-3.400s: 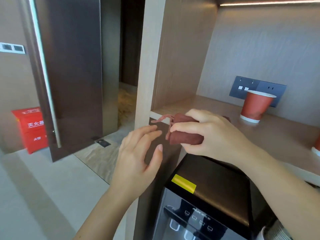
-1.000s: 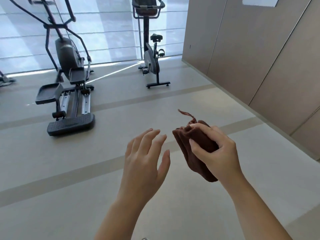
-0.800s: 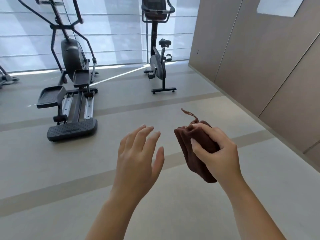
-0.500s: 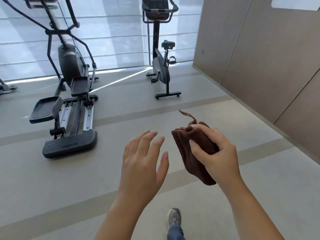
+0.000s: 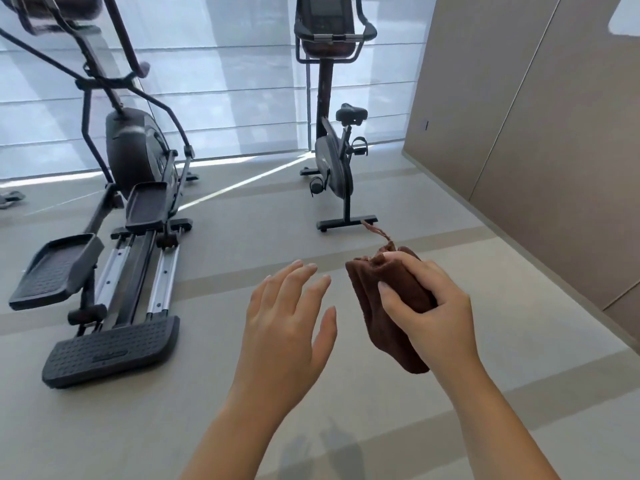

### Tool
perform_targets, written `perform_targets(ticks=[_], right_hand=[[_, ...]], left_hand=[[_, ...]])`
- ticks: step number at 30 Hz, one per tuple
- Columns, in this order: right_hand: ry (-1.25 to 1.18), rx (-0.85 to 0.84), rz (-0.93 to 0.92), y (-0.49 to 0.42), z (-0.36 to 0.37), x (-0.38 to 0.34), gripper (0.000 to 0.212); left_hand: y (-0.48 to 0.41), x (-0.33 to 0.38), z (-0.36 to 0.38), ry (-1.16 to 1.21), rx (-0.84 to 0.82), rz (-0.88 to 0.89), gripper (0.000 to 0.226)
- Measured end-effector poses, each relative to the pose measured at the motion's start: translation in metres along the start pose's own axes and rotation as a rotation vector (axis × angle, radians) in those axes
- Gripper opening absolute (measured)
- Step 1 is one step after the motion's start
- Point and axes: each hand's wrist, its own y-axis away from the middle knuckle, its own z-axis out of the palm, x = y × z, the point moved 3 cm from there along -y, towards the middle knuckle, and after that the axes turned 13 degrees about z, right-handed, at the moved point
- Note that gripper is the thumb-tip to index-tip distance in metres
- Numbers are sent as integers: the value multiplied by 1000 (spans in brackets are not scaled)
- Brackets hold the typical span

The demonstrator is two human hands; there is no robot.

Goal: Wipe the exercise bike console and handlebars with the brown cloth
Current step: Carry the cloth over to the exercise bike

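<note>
The exercise bike (image 5: 334, 168) stands ahead by the window, a few steps away. Its console (image 5: 325, 12) and curved black handlebars (image 5: 367, 31) are at the top of the view. My right hand (image 5: 427, 306) grips the folded brown cloth (image 5: 384, 313) in front of me, and a short loop of the cloth sticks up above my fingers. My left hand (image 5: 289, 323) hovers just left of the cloth with fingers spread, touching nothing.
An elliptical trainer (image 5: 131, 188) with long foot pedals occupies the floor to the left. A beige panelled wall (image 5: 536, 116) runs along the right side. Pale floor with darker stripes lies between me and the bike.
I took the cloth from a shelf beside a water dispenser, turned into the gym and walked closer to the bike, which now looks larger. Both hands keep the same pose.
</note>
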Motion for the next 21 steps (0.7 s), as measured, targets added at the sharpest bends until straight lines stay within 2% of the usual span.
perform_targets(ticks=[8,16,21], right_hand=[[53,-72,-15,-164,121,31,31],[69,-119,-53,-341,256,17,31],[31,-93,3,-424,300,34,31]], left_hand=[[-77,-166,78,-3,25,-56,33],[-173,-359,116,-7,49,-87,35],[-230,-435,151,29,27,-100,35]])
